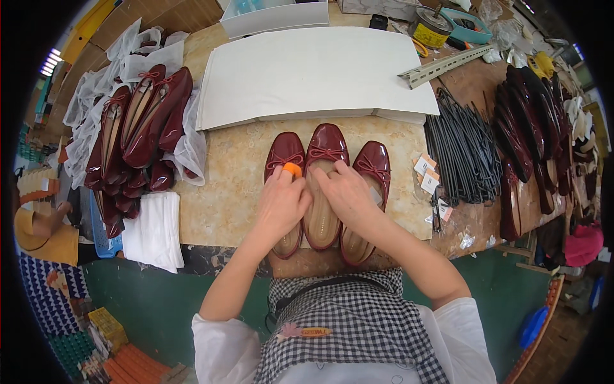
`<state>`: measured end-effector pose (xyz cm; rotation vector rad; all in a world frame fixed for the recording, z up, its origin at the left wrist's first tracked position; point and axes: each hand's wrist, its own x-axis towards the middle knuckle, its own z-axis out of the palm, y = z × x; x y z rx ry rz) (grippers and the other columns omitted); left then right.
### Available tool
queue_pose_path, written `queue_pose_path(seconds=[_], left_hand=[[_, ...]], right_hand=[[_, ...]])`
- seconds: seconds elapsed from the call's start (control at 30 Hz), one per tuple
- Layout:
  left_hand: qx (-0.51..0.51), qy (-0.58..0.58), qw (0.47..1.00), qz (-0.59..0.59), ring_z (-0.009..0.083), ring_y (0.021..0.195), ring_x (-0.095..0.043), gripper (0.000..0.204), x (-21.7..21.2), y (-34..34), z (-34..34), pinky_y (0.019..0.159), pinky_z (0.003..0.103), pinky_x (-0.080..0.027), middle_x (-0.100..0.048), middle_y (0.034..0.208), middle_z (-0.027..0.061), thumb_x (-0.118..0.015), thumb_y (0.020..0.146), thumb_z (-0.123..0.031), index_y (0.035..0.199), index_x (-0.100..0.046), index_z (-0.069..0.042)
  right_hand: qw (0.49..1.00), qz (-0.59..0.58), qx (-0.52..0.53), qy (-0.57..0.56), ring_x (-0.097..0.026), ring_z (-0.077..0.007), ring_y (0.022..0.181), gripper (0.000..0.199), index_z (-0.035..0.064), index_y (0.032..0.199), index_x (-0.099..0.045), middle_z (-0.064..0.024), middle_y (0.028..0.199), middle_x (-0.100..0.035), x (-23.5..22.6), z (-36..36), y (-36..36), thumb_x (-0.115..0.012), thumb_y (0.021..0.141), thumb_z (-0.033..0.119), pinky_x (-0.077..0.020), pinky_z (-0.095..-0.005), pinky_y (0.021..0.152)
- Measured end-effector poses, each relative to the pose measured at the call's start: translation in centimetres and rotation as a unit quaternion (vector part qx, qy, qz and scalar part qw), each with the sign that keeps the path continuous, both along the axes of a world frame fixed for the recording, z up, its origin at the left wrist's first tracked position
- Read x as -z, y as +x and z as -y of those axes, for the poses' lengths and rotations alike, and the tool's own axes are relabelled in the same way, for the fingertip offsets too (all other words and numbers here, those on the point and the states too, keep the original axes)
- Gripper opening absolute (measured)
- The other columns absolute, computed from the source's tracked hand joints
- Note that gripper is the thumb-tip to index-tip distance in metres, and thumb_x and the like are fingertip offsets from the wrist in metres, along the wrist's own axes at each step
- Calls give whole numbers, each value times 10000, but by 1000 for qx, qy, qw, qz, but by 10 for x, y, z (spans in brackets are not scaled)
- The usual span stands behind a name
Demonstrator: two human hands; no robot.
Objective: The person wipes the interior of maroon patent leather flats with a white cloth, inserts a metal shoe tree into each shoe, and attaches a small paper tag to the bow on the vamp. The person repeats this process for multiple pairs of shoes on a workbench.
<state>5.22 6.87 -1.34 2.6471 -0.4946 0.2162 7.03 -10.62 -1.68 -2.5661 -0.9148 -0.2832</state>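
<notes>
Three glossy burgundy ballet flats with bows lie side by side on the table, toes away from me. Over the middle ballet flat (pixel 327 136) both hands meet, knuckles bent. My left hand (pixel 280 198) is closed at its left edge and covers part of the left ballet flat (pixel 284 144). A small orange cover (pixel 292 169) shows at a fingertip of that hand. My right hand (pixel 347 194) is closed at the opening of the middle shoe, just below the bow, its fingertips partly hidden. The right ballet flat (pixel 373 153) lies beside my right wrist; something whitish shows inside it.
A stack of white sheets (pixel 313 70) lies beyond the shoes. At left, burgundy shoes (pixel 144 121) are heaped on thin white wrapping, near a folded white cloth (pixel 153 230). Black strips (pixel 464 153), tags (pixel 425 171), a perforated metal angle bar (pixel 444 66) and more shoes (pixel 524 128) occupy the right.
</notes>
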Motion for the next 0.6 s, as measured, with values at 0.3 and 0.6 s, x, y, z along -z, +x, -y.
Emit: queue_pose_path(seconds=[0.3,0.6], left_hand=[[-149,-619,685,-354,77,671,-573,220,9,-5,1,571,237,-461,-620,823,12,-579,947,-223,820,-639,-54],[-138,-545,778,-278,47,681,-606,136,13,-7,7,555,185,-480,-682,844,22,-651,906,-110,1007,-691,-29]], right_hand=[[849,-509,-43,133,-624,-174,847,231,57,1086,-681,-69,820,-671,-27,23,24,-642,893,178,-486,-295,719],[836,-454,-3,306,-671,-153,830,258,5,1078,-677,-80,883,-714,-9,33,12,-679,874,163,-515,-292,780]])
